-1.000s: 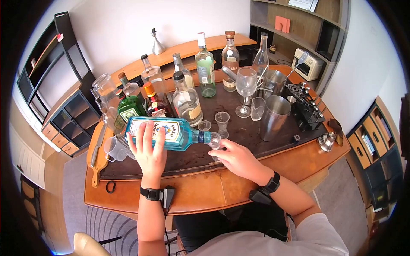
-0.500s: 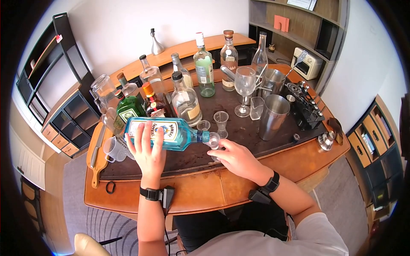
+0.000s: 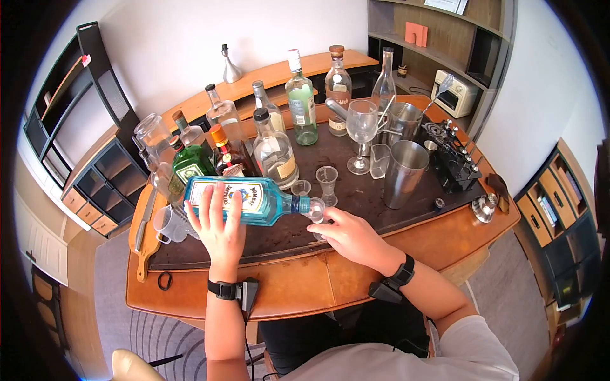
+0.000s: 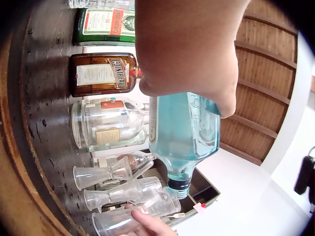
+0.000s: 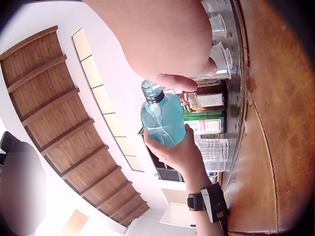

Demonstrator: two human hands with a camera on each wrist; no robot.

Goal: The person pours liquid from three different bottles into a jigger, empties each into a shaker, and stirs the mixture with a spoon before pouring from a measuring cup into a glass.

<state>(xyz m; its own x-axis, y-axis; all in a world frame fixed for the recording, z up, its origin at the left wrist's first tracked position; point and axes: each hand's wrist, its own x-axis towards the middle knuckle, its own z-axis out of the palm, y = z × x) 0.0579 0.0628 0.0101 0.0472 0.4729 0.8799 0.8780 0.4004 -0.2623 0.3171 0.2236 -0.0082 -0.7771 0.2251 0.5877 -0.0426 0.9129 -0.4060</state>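
My left hand grips a blue gin bottle, which lies nearly level with its neck toward the right. The bottle's open mouth is right at the rim of a small clear jigger. Thumb and fingers of my right hand pinch that jigger around its middle. Just behind it on the dark mat stand another clear jigger and a small clear cup-like vessel. In the right wrist view, the left hand wraps around the bottle's body.
Several bottles crowd the back left, among them a green one and an orange-capped brown one. A steel shaker tin and a wine glass stand right of the hands. A knife lies on a wooden board at left.
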